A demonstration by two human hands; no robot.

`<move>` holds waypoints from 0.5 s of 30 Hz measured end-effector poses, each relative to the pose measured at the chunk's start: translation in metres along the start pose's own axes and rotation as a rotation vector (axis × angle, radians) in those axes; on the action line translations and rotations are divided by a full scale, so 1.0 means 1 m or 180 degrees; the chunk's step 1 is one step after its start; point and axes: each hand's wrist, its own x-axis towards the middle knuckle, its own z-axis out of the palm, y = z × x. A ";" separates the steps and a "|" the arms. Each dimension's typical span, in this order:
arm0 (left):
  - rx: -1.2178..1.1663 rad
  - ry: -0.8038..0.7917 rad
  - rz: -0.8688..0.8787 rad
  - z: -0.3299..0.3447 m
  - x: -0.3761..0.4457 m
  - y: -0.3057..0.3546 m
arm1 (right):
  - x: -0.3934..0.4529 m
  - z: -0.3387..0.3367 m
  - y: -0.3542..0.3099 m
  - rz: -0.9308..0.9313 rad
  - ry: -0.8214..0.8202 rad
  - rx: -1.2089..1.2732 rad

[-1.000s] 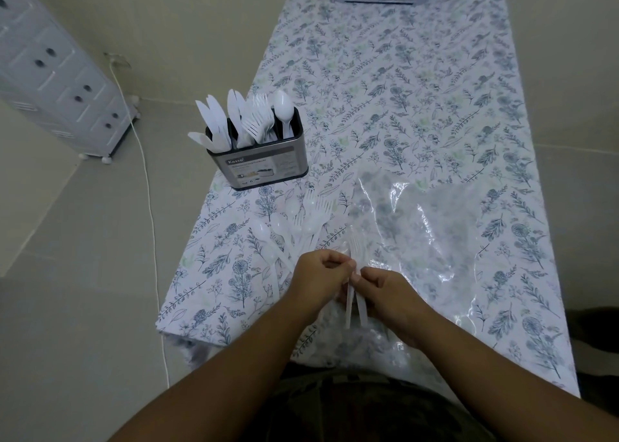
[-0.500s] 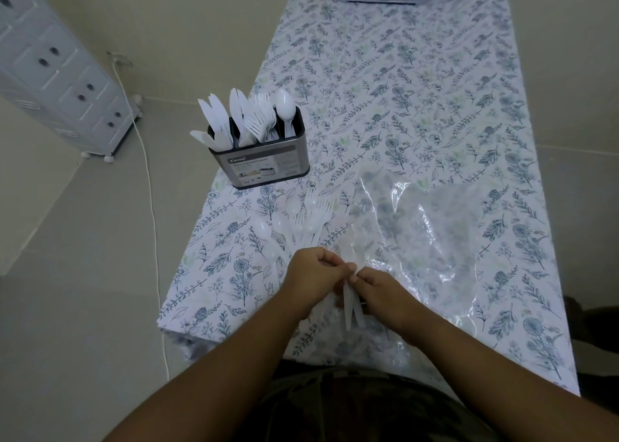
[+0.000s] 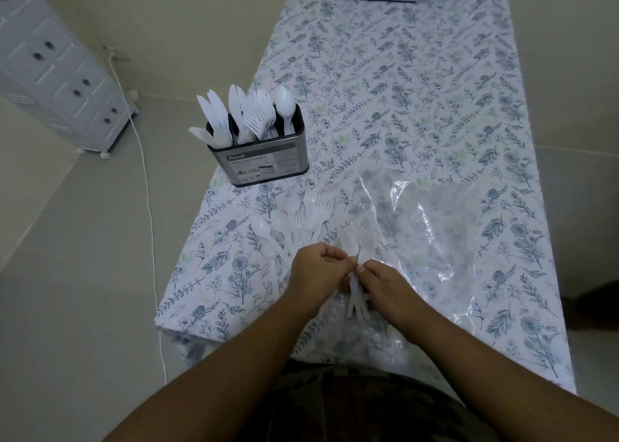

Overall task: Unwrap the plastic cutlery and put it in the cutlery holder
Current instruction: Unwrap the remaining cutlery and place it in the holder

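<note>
Table (image 3: 418,83) with floral cloth; clear plastic sheet (image 3: 435,227) spread right of hands. Cutlery holder (image 3: 264,161) upright near left edge, already stocked with knives, forks, spoon. Loose spoons and forks (image 3: 294,220) lying between holder and hands. Left hand (image 3: 318,270) and right hand (image 3: 385,284) pinching wrapped cutlery bundle (image 3: 356,294) at its top, fingers closed on wrapper. Step: unwrapping. Next, likely: tear wrapper open, free pieces. Path to holder clear apart from loose pile.
</note>
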 end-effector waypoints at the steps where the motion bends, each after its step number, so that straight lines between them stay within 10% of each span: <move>1: -0.0014 -0.0015 -0.0003 -0.001 0.001 0.000 | 0.000 0.000 0.000 -0.0016 0.0004 0.0017; 15: -0.0380 0.0581 0.0494 -0.017 0.008 0.009 | 0.008 -0.010 -0.011 -0.0003 0.0654 0.1506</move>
